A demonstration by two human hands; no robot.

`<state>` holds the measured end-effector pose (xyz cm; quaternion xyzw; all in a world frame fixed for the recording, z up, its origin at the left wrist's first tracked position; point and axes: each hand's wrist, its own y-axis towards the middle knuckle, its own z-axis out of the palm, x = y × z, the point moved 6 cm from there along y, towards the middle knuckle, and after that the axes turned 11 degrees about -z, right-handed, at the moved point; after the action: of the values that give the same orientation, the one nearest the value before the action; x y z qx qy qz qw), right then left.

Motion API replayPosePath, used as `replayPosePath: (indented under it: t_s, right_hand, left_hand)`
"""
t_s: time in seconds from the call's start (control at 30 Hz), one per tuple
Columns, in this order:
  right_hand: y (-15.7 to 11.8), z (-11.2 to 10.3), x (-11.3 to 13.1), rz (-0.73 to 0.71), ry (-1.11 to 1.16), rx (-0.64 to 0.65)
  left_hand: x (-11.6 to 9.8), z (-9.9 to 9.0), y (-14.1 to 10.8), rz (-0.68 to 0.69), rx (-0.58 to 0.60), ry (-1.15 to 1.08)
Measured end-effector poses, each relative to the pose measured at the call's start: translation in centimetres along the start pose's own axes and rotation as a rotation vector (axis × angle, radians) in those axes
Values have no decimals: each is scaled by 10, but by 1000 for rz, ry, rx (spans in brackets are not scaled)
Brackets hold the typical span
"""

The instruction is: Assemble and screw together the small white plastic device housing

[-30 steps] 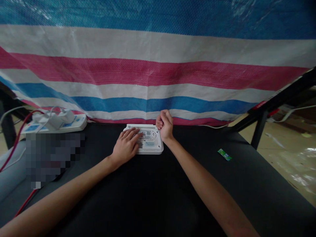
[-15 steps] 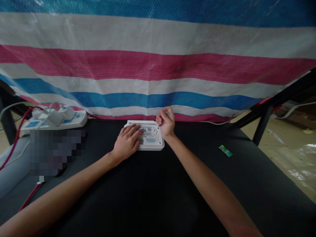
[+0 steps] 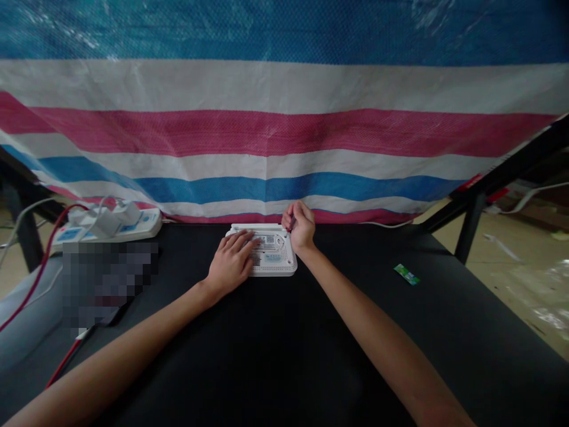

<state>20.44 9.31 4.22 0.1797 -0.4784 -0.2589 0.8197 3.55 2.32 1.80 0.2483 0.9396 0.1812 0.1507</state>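
A white router [image 3: 272, 266] lies on the black table with its vented, labelled underside up. My left hand [image 3: 231, 256] rests over its left part, fingers stretched out and lying flat on the casing. At the router's far right corner, my right hand [image 3: 302, 225] is closed in a fist. A small dark piece, seemingly the handle of a slim screwdriver [image 3: 292, 223], shows between the fingers. Most of that tool is hidden by the hand, and its tip is too small to make out clearly.
At the left stands a white power strip [image 3: 144, 224] with plugs and cables, beside a blurred-out dark object [image 3: 111, 279] and a red cable [image 3: 62, 363]. A small green packet [image 3: 406, 274] lies on the right. Striped sheeting [image 3: 267, 130] hangs behind the table.
My right hand has rolled at the wrist, its fingers now curled lower over the corner. The left hand stays on the router. The whole view has shifted slightly.
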Motion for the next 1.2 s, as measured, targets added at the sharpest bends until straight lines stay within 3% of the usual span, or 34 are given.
replayPosePath:
  t_s: [0.67, 1.0, 1.2]
  right_hand:
    - [-5, 0, 0, 21, -8, -39]
    - [-2, -4, 4, -82, -105, -69]
    - [-1, -5, 5, -74, -85, -91]
  left_hand:
    - [0, 1, 0, 7, -23, 6]
    - [1, 1, 0, 10, -22, -8]
    - [0, 0, -1, 1, -26, -19]
